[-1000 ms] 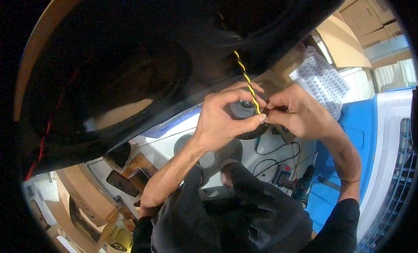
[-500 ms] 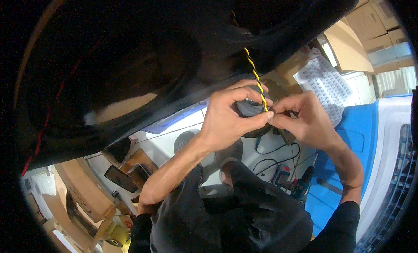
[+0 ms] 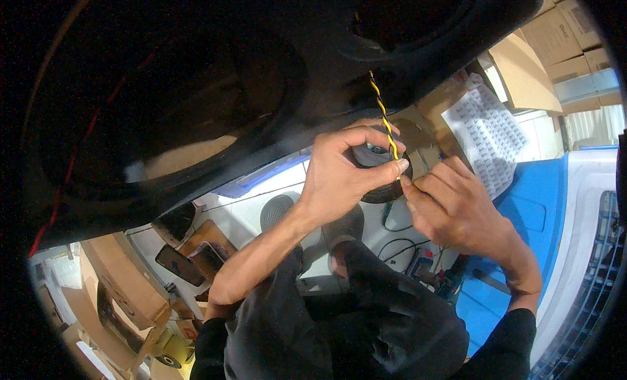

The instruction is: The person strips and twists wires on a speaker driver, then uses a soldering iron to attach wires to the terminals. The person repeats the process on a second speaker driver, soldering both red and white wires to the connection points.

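Note:
My left hand [image 3: 346, 177] is closed around a small round black speaker [image 3: 382, 174], thumb and forefinger pinching near its top. A twisted yellow-and-black wire [image 3: 382, 112] runs from the speaker up into a large black moulded panel [image 3: 196, 92] that fills the upper part of the view. My right hand [image 3: 457, 207] is beside the speaker on its right, fingertips pressed together at the wire's lower end next to my left fingertips. What the right fingertips pinch is hidden.
Below are a white work surface [image 3: 261, 190] with round grey speaker grilles [image 3: 281, 210], loose black cables [image 3: 398, 246] and small tools. Cardboard boxes [image 3: 124, 288] stand at lower left and upper right. A printed label sheet [image 3: 486, 135] and a blue surface [image 3: 522, 216] lie at the right.
Both hands with the speaker shifted slightly right and down in the view. The fingertips stay together at the wire's end.

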Tool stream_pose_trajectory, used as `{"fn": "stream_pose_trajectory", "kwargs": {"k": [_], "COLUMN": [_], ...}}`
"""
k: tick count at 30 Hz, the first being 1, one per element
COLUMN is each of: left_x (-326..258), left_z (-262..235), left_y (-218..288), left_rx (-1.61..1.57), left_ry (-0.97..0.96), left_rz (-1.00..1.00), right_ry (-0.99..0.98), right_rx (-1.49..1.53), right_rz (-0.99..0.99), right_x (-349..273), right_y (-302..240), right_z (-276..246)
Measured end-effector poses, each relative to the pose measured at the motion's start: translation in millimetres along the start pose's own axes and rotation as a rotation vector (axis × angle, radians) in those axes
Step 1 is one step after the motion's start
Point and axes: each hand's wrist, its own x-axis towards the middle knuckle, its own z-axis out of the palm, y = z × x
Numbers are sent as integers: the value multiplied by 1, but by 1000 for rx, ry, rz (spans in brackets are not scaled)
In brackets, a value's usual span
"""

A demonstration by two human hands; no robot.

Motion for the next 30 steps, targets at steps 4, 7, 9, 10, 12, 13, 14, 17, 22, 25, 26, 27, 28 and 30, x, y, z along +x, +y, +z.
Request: {"fn": "stream_pose_trajectory", "kwargs": {"k": [4, 7, 9, 10, 12, 13, 14, 17, 22, 25, 26, 27, 28, 30], "left_x": [-2, 0, 0, 0, -1, -1, -1, -1, -2, -2, -2, -2, -1, -3], "left_z": [2, 2, 2, 2, 0, 0, -1, -1, -1, -1, -1, -1, -1, -1], "left_y": [1, 0, 0, 0, 1, 1, 1, 1, 0, 0, 0, 0, 0, 0], "left_rx": [-48, -56, -59, -61, -38, -26, -24, -17, -17, -17, -20, -29, -39, -24], "left_ry": [0, 5, 4, 5, -4, -11, -10, -13, -18, -15, -19, -20, -22, -17], "left_rz": [-27, -8, -16, -21, -32, -39, -42, -28, -8, -9, -5, 3, 10, -7], "right_ry": [-165, -72, 41, 117, 162, 193, 133, -49, -123, -26, -31, -35, -38, -33], "right_rx": [-220, -73, 141, 244, 454, 557, 634, 807, 846, 740, 733, 725, 720, 733], "right_rz": [-132, -88, 7, 49, 300, 428, 534, 761, 640, 455, 474, 492, 513, 548], "right_x": [-3, -2, 0, 1, 5, 7, 10, 18, 24, 24, 23, 22, 21, 21], "right_y": [-6, -1, 7, 10, 11, 9, 9, 12, 22, 22, 21, 20, 19, 17], "right_z": [-12, -11, -12, -12, -11, -11, -11, -12, -8, -3, -3, -3, -3, -3]}}
